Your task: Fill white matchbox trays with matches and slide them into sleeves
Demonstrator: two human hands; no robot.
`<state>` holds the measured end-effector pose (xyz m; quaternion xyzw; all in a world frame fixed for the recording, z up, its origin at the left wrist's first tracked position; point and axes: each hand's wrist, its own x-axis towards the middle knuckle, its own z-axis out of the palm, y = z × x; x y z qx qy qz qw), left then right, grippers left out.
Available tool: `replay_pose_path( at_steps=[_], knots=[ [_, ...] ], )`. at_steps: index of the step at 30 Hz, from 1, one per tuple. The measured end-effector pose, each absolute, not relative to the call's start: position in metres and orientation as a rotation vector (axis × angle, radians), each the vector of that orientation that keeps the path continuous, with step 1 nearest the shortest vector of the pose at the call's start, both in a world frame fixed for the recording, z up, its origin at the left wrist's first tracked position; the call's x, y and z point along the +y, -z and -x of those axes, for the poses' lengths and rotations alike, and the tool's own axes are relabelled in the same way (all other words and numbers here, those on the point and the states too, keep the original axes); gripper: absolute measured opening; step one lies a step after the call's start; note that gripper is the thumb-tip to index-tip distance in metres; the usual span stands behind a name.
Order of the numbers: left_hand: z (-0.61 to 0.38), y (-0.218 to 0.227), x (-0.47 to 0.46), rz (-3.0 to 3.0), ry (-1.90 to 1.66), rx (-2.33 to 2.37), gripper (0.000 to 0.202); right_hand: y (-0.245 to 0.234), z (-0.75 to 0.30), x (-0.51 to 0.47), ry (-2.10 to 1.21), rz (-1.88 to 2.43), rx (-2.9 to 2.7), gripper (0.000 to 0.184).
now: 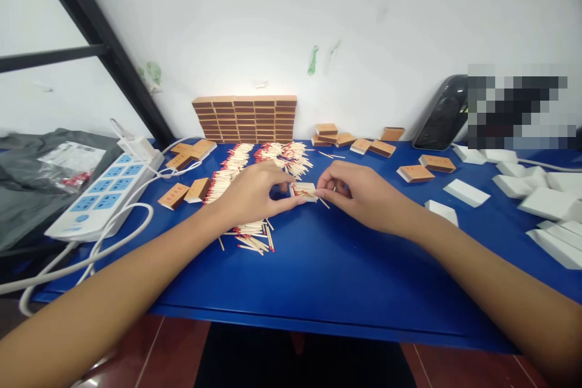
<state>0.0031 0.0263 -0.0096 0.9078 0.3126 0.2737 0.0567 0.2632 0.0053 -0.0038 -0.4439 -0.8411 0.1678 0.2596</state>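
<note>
My left hand [252, 194] pinches a small white matchbox tray [304, 191] with red-tipped matches in it, just above the blue table [327, 267]. From the right, my right hand [359, 191] meets the tray with its fingers closed on a few matches [324, 202]. Rows of loose red-tipped matches [254, 163] lie behind my hands. A smaller bunch of matches [253, 241] lies under my left wrist.
A stacked wall of orange matchboxes [245, 119] stands at the back against the white wall. Loose orange matchboxes [186, 191] lie left and right. White trays [541, 200] are piled at the right. A white power strip [107, 191] with cables sits at the left edge.
</note>
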Motion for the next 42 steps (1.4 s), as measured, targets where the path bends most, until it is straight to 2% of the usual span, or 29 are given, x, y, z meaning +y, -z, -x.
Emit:
replay_pose_path(
  at_steps=[21, 35, 42],
  knots=[
    [-0.005, 0.008, 0.022, -2.757, -0.722, 1.051, 0.03, 0.006, -0.263, 0.0, -0.477, 1.173, -2.416, 0.017],
    [-0.002, -0.004, 0.014, -2.89, -0.323, 1.089, 0.036, 0.0, -0.263, -0.006, -0.511, 1.217, -2.495, 0.015],
    [-0.003, -0.007, 0.011, -2.934, -0.252, 1.09, 0.037, 0.001, -0.267, -0.006, -0.557, 1.259, -2.506, 0.018]
  ],
)
